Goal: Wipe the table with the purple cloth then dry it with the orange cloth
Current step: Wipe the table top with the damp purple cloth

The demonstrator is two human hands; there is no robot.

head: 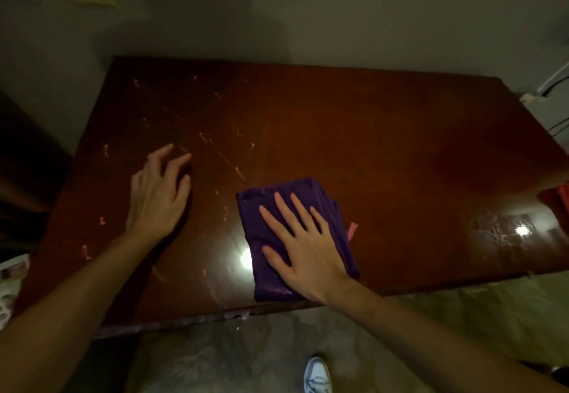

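Observation:
A folded purple cloth point(271, 282) lies flat on the dark brown table point(385, 152), near its front edge and about midway along it. My right hand point(304, 245) presses on the cloth with straight, spread fingers. My left hand point(157, 195) rests on the bare tabletop to the left of the cloth, fingers loosely bent, holding nothing. At the table's right edge a small patch of something orange-red point(564, 197) shows, mostly cut off by the frame. The tabletop carries several pale scratches and marks on its left half.
The table's back edge stands against a grey wall point(338, 17). White cables point(551, 85) run at the right rear corner. My white shoe point(317, 375) is on the mottled floor below the front edge. A dark piece of furniture point(21, 162) stands on the left.

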